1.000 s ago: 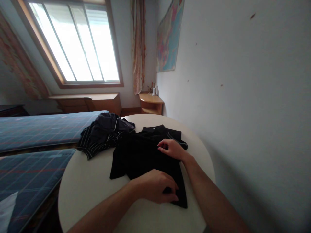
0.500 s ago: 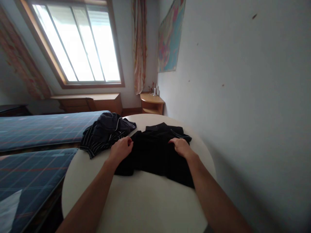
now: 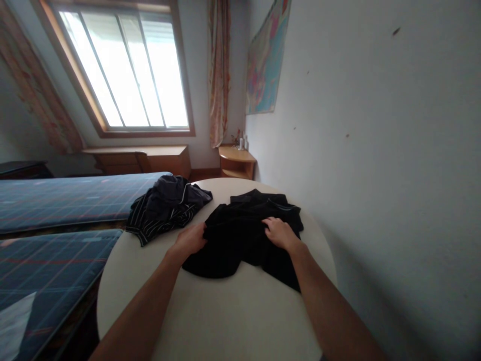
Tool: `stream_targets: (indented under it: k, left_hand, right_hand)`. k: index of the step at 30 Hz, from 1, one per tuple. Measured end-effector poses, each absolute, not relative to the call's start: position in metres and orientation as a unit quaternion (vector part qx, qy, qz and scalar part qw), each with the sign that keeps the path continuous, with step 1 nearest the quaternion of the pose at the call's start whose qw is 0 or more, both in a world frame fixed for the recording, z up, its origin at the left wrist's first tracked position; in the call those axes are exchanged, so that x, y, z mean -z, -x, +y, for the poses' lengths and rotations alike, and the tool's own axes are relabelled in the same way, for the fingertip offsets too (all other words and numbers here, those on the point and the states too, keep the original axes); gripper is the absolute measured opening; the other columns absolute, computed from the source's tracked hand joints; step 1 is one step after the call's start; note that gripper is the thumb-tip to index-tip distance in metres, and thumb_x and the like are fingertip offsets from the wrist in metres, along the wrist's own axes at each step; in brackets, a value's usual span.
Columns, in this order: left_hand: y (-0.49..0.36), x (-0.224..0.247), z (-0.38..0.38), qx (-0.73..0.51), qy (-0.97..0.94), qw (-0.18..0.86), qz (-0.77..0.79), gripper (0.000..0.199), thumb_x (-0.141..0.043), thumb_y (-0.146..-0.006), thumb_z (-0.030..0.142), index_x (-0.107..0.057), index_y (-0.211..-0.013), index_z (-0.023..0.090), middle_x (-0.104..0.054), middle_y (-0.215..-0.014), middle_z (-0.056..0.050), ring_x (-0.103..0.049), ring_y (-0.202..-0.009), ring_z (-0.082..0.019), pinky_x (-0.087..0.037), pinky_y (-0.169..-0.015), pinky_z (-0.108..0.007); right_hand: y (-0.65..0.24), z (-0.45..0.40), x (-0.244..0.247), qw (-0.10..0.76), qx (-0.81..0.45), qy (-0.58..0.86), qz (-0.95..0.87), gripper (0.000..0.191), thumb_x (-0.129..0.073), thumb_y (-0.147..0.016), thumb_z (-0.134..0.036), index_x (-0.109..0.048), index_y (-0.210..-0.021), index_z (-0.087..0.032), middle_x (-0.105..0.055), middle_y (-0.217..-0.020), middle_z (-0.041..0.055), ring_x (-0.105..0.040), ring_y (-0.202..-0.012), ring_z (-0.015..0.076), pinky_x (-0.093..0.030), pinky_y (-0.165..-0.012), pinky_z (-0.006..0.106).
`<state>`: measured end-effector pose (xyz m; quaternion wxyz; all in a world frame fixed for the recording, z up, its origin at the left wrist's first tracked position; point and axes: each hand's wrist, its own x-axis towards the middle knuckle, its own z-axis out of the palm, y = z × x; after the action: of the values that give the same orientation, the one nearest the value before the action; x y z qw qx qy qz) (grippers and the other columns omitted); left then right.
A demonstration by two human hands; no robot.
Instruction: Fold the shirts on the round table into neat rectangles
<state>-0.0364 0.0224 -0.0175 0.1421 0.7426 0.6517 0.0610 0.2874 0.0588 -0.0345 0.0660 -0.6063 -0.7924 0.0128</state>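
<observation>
A black garment (image 3: 233, 240), perhaps a shirt, lies rumpled on the round white table (image 3: 225, 316). My left hand (image 3: 192, 238) is closed on the garment's left edge, with the fingertips partly hidden by cloth. On the garment's right part, my right hand (image 3: 278, 231) pinches a bit of the fabric between thumb and fingers. A thin light trim line shows near the garment's far right corner. Left of it sits a crumpled heap of dark clothes (image 3: 165, 203), some with white stripes, apart from both hands.
Two beds with blue plaid mattresses (image 3: 56, 260) stand left of the table, a white sheet (image 3: 17, 321) on the nearer one. The white wall (image 3: 394, 175) runs close on the right. A corner shelf (image 3: 236, 154) and a desk (image 3: 165, 153) stand beyond.
My left hand has closed on the garment's left edge and moved slightly down. The near left part of the cloth has shifted and bunched, and its lower edge now has a notch.
</observation>
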Motion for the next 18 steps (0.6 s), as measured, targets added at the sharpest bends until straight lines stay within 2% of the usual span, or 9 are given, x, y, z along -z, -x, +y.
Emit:
stream_targets:
  k: [3, 5, 10, 14, 16, 18]
  left_hand:
    - [0.045, 0.013, 0.021, -0.025, -0.777, 0.222, 0.588, 0.02, -0.07, -0.063, 0.018, -0.067, -0.083, 0.02, -0.071, -0.08, -0.002, -0.068, -0.077, -0.023, -0.046, -0.062, -0.026]
    - [0.05, 0.011, 0.02, -0.017, -0.787, 0.254, 0.561, 0.018, -0.073, -0.058, 0.022, -0.065, -0.074, 0.02, -0.068, -0.071, 0.001, -0.066, -0.07, -0.021, -0.044, -0.059, -0.025]
    - [0.056, 0.01, 0.023, -0.099, -0.775, 0.22, 0.584, 0.025, -0.057, -0.075, 0.032, -0.061, -0.095, 0.018, -0.068, -0.09, -0.003, -0.064, -0.081, -0.021, -0.047, -0.072, -0.029]
    - [0.051, 0.015, 0.029, -0.144, -0.76, 0.21, 0.598, 0.03, -0.046, -0.086, 0.039, -0.06, -0.101, 0.017, -0.068, -0.092, -0.006, -0.064, -0.081, -0.023, -0.05, -0.076, -0.035]
    - [0.047, 0.021, 0.032, -0.179, -0.762, 0.192, 0.593, 0.039, -0.046, -0.088, 0.044, -0.058, -0.113, 0.017, -0.068, -0.106, -0.009, -0.065, -0.091, -0.025, -0.05, -0.086, -0.039]
    - [0.043, 0.03, 0.035, -0.217, -0.784, 0.158, 0.56, 0.048, -0.052, -0.087, 0.045, -0.055, -0.126, 0.017, -0.06, -0.129, -0.013, -0.06, -0.113, -0.027, -0.045, -0.101, -0.041]
  right_hand:
    - [-0.285, 0.056, 0.028, 0.068, -0.043, 0.577, -0.812, 0.037, -0.052, -0.092, -0.023, -0.068, -0.125, -0.02, -0.065, -0.129, 0.0109, -0.061, -0.115, 0.0265, -0.047, -0.096, 0.035]
    - [-0.285, 0.053, 0.023, 0.076, -0.068, 0.554, -0.826, 0.032, -0.058, -0.088, -0.023, -0.072, -0.116, -0.02, -0.068, -0.12, 0.0097, -0.063, -0.11, 0.0239, -0.046, -0.097, 0.031]
    - [-0.279, 0.041, 0.009, 0.062, -0.146, 0.514, -0.843, 0.027, -0.066, -0.079, -0.021, -0.075, -0.105, -0.021, -0.069, -0.11, 0.0072, -0.065, -0.099, 0.0214, -0.048, -0.088, 0.028]
    - [-0.267, 0.031, -0.002, 0.009, -0.193, 0.494, -0.848, 0.027, -0.075, -0.076, -0.027, -0.076, -0.103, -0.023, -0.069, -0.107, 0.0051, -0.065, -0.096, 0.0217, -0.047, -0.083, 0.027]
    - [-0.259, 0.024, -0.007, -0.03, -0.193, 0.483, -0.854, 0.035, -0.082, -0.07, -0.034, -0.075, -0.103, -0.025, -0.068, -0.109, 0.0053, -0.064, -0.098, 0.0243, -0.047, -0.082, 0.029]
    - [-0.25, 0.015, -0.012, -0.071, -0.176, 0.466, -0.864, 0.046, -0.086, -0.064, -0.041, -0.073, -0.105, -0.025, -0.066, -0.112, 0.0067, -0.063, -0.102, 0.0279, -0.048, -0.083, 0.033]
